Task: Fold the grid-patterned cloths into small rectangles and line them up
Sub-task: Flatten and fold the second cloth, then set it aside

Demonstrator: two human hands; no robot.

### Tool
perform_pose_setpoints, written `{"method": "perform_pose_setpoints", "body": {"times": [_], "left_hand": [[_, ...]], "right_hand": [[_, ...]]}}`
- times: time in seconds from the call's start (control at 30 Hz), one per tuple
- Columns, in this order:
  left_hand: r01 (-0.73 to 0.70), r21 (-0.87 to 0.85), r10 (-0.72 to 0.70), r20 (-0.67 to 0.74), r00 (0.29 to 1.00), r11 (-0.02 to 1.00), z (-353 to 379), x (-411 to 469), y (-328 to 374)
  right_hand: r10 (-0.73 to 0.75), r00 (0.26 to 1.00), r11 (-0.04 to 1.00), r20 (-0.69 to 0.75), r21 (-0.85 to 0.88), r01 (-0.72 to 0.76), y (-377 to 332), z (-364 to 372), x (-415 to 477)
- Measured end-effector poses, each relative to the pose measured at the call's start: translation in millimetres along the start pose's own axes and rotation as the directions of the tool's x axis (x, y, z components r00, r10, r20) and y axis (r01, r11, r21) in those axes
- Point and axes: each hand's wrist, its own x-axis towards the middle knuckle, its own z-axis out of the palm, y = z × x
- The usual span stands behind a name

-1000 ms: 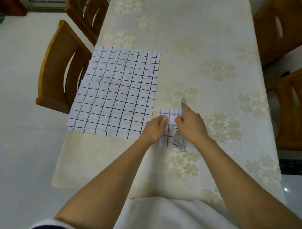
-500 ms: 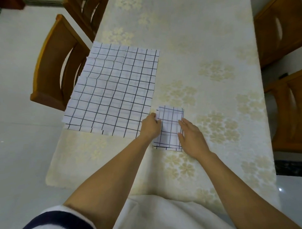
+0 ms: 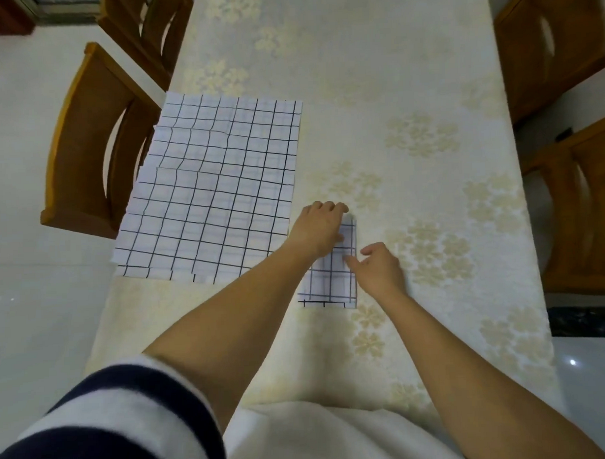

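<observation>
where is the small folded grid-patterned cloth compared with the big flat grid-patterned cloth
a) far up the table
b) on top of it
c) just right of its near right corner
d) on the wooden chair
c: the small folded grid-patterned cloth lies on the floral tablecloth just right of the big flat grid-patterned cloth.

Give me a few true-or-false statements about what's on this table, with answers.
1. Both hands touch the small folded cloth. True: left hand, right hand.
2. The unfolded cloths lie right of the folded one. False: they lie to its left.
3. The table has a flower-patterned cover. True.
4. The cloths are striped red. False: white with a dark grid.
5. No chairs are visible. False: wooden chairs stand on both sides.
</observation>
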Motion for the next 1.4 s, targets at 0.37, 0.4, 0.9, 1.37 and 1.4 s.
{"method": "perform_pose_setpoints", "body": {"times": [0.37,0.4,0.9,1.37,1.4], "left_hand": [[-0.005,-0.176,0.041,0.2,0.979,0.984,-14.9,18.8,-2.2],[0.005,-0.267,0.049,0.194,0.98,0.964,-19.1,16.8,-5.1],[0.351,-0.62,-0.372,0.102,0.923,0.702,18.1,-47.9,-21.4],[-0.01,-0.245,-0.024,-0.135,0.991,0.969,71.7,-73.8,37.5],[-0.007,-0.172,-0.01,-0.1,0.995,0.985,81.7,-74.1,38.5]], "right_hand": [[-0.106,0.991,0.993,0.081,0.063,0.101,6.4,-17.3,10.4],[-0.125,0.99,0.987,0.064,0.107,0.118,8.6,-21.1,10.7],[-0.066,0.993,0.964,-0.095,0.249,0.088,36.8,-60.5,31.3],[-0.573,0.819,0.7,0.018,-0.509,0.501,17.1,9.2,-10.8],[-0.552,0.831,0.681,0.069,-0.537,0.497,18.3,15.2,-11.6]]}}
